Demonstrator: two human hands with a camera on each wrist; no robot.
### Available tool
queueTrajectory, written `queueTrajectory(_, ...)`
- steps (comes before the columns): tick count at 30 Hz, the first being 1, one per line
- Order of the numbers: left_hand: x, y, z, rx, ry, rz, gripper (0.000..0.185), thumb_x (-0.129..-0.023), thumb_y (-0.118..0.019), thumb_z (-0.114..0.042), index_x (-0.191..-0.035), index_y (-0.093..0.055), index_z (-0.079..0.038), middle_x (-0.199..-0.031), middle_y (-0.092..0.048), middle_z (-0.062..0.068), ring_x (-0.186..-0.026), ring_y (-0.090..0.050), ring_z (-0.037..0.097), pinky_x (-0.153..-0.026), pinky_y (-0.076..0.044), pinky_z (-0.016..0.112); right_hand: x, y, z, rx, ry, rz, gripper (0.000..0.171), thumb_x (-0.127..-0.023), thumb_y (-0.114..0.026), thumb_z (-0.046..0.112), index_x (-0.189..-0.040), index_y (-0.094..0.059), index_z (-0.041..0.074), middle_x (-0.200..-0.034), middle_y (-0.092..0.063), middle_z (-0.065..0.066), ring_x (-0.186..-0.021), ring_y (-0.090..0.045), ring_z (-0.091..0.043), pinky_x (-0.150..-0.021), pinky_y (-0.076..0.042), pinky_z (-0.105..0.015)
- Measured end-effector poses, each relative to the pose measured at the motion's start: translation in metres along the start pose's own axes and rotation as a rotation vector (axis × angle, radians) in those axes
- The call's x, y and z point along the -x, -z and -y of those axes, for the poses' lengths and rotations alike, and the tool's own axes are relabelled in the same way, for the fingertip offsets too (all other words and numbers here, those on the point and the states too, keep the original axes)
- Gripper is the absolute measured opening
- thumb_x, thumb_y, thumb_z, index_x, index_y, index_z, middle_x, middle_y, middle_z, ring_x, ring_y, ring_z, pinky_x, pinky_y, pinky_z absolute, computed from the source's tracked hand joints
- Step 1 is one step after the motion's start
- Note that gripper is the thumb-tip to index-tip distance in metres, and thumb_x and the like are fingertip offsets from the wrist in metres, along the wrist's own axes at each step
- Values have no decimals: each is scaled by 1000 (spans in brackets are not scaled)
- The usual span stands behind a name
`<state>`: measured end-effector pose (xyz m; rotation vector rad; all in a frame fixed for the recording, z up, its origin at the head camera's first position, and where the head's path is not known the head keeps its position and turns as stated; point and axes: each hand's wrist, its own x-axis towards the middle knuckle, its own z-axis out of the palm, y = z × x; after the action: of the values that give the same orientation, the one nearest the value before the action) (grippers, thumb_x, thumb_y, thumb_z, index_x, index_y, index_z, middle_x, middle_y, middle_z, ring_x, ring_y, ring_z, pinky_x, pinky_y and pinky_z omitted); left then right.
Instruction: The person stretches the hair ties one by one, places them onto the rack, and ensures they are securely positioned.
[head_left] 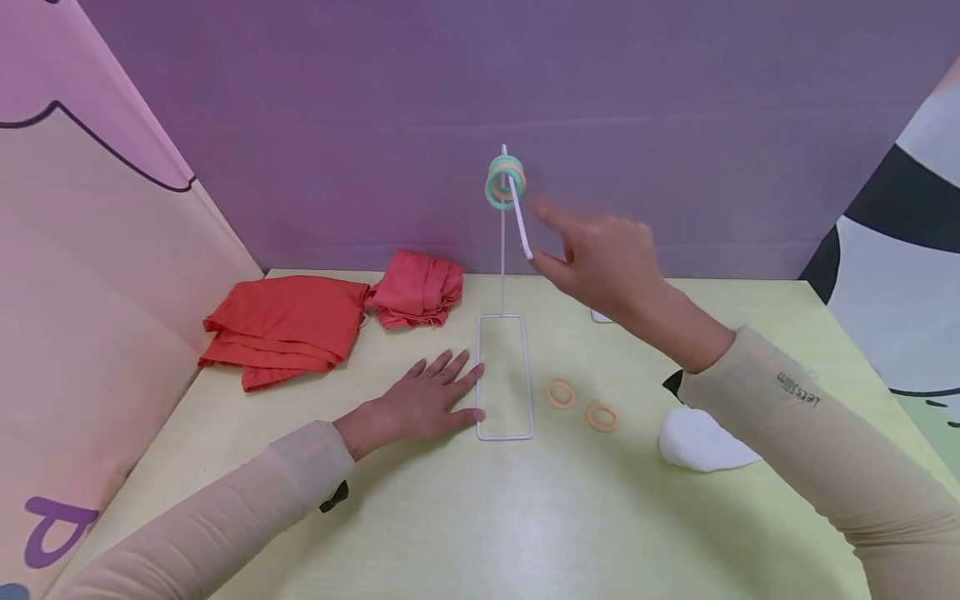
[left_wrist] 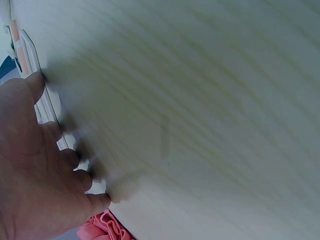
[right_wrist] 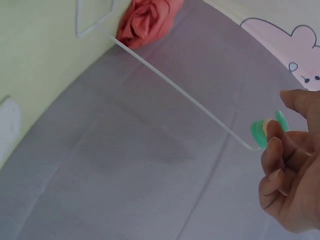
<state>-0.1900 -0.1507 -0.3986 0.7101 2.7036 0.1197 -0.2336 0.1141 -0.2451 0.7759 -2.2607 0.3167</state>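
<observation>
A white wire stand rises from a rectangular base on the table, its top arm pointing toward me. Several green and orange rings hang together on that arm. My right hand is beside the arm's free end, index finger extended and thumb at or very near the tip; no ring shows between them. In the right wrist view, its fingers partly cover the hung rings. Palm down, my left hand lies with spread fingers, thumb and index tip at the base's left side. Two loose orange rings lie right of the base.
Red folded cloth and a smaller pinkish-red cloth lie at the back left. A white rounded object sits under the right forearm. Behind the right hand, a small white-edged item is mostly hidden. A purple backdrop borders the table.
</observation>
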Motion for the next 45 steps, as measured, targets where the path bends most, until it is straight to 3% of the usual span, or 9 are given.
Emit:
queueTrajectory(6, 0, 1, -1, 4, -3, 4, 79, -99, -39, -67, -162, -12, -29, -171, -3, 5, -158, 0, 33, -125, -9, 59, 39, 0, -5, -1, -93, 329, 51, -89, -70, 48, -135, -64, 27, -57, -62, 6, -48, -54, -20, -39, -33, -34)
queueTrajectory(13, -1, 1, -1, -3, -6, -7, 79, -99, -40, -66, -162, -14, -28, -171, -5, 6, -158, -1, 33, -125, -10, 60, 92, -21, -11, -26, -124, 753, 55, -89, -68, 51, -138, -63, 25, -51, -54, 7, -47, -46, -13, -40, -30, -29)
queueTrajectory(19, 0, 3, 0, 3, -2, -5, 79, -99, -40, -66, -162, -14, -28, -171, -5, 6, -158, -1, 33, -125, -10, 60, 114, -43, -15, -43, -174, 950, 61, -87, -70, 55, -140, -61, 26, -54, -52, 3, -63, -56, -15, -49, -38, -31)
queueTrajectory(25, -1, 1, 0, 10, -1, 0, 79, -99, -40, -67, -162, -13, -28, -171, -4, 6, -158, 0, 33, -125, -9, 60, 119, -58, -15, -78, -210, 1017, 61, -83, -73, 56, -137, -63, 29, -59, -57, 4, -66, -56, -13, -52, -40, -33)
queueTrajectory(32, 1, 0, -2, 14, 3, 1, 78, -99, -40, -66, -162, -12, -29, -171, -4, 5, -158, 0, 32, -125, -9, 60, 119, -65, -14, -107, -242, 1022, 55, -85, -72, 53, -135, -65, 30, -68, -64, 3, -69, -57, -13, -51, -41, -32)
queueTrajectory(38, 2, 2, -3, 20, 2, 0, 78, -99, -40, -66, -162, -13, -28, -171, -4, 5, -158, 0, 32, -125, -9, 60, 122, -65, -12, -151, -213, 965, 42, -90, -70, 45, -128, -70, 28, -49, -51, 6, -55, -49, -12, -47, -37, -30)
queueTrajectory(45, 2, 1, -3, 20, 4, 2, 78, -99, -40, -66, -162, -14, -28, -171, -5, 6, -158, -1, 33, -125, -10, 60, 129, -65, -9, -166, -167, 884, 40, -96, -61, 49, -127, -70, 26, -39, -45, 11, -49, -49, -9, -45, -35, -29)
